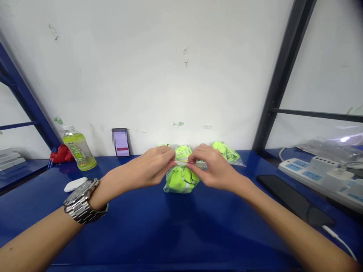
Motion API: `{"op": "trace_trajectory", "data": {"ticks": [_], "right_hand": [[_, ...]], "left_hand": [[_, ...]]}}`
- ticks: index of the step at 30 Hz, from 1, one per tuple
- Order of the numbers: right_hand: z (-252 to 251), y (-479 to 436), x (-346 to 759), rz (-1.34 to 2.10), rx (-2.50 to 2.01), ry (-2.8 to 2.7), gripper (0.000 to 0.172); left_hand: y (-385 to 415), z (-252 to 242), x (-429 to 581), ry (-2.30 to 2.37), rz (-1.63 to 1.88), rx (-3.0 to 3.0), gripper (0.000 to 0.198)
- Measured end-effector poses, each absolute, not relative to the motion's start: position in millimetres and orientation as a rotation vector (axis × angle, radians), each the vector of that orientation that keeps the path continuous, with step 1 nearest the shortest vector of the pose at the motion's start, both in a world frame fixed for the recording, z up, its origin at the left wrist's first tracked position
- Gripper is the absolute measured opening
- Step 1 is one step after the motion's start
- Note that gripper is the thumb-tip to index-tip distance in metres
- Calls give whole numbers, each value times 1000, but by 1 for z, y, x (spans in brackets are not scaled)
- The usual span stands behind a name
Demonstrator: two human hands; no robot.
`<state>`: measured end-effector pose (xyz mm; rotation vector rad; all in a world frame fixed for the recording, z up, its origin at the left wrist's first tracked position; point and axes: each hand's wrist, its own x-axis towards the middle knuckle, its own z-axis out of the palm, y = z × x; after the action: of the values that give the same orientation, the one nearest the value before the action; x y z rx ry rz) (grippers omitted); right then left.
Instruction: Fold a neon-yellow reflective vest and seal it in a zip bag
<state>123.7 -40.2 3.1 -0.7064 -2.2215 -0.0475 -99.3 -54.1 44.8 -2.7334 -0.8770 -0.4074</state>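
Note:
A clear zip bag (181,180) with a neon-yellow garment with pale reflective strips inside hangs between my hands above the blue table. My left hand (154,163), with a metal watch on the wrist, pinches the bag's top edge on the left. On the same edge, a little to the right, my right hand (211,166) is closed in a pinch. A red line runs along the edge between the two sets of fingers. Behind my right hand lies another clear bag (227,151) with similar yellow cloth; more yellow shows behind the held bag, partly hidden.
On the blue table (170,234), a green drink bottle (81,147), red cloth (61,154) and white earbud case (75,184) stand left. An upright phone (121,142) leans on the wall. At right lie a dark phone (295,198) on a cable and a power strip (320,177).

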Motion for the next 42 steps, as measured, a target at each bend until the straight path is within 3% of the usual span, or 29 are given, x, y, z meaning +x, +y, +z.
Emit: {"op": "trace_trajectory", "data": {"ticks": [14, 26, 34, 38, 42], "right_hand": [[0, -41, 123, -78, -551, -2282, 11], [-2, -41, 118, -111, -611, -2259, 11], [-1, -44, 117, -134, -651, -2281, 10], [-8, -42, 109, -290, -738, -2185, 12], [-16, -38, 100, -523, -781, -2042, 15]], "left_hand": [[-58, 46, -94, -881, -401, -2851, 12], [-62, 41, -90, -892, -272, -2797, 18], [-57, 35, -89, -807, -385, -2781, 21], [-57, 32, -85, -836, -337, -2666, 16], [-60, 27, -81, -826, -193, -2521, 25]]}}
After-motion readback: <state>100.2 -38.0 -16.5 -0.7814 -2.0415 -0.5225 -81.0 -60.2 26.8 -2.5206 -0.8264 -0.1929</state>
